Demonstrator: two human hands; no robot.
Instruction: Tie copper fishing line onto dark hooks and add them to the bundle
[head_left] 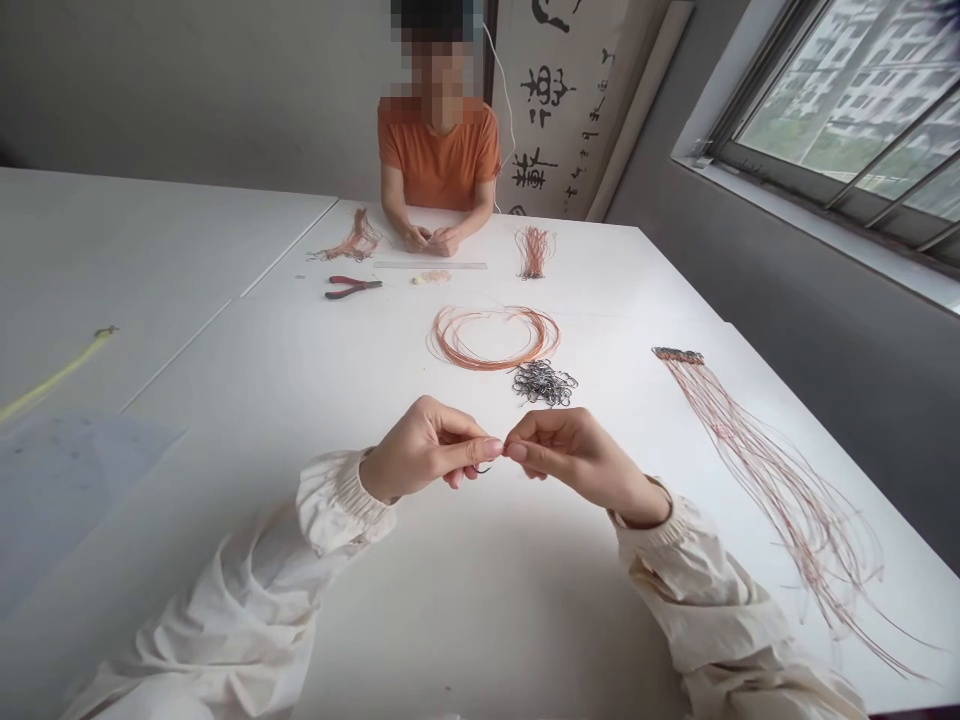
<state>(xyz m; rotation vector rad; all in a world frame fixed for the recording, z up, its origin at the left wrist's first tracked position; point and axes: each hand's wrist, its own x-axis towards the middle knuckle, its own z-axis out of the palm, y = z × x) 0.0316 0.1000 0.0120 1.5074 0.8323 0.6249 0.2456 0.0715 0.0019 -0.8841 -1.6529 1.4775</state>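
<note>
At frame centre, the left hand [426, 450] is pinching a dark hook [484, 471], the right hand [583, 457] something indistinct; slipping fingers are risking a prick.

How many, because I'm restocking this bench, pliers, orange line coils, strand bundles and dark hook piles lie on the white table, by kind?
Pliers: 1
Orange line coil: 1
Strand bundles: 3
Dark hook pile: 1
Total: 6

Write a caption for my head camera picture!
Left hand and right hand pinch close together near a dark pile and orange coil.
</note>
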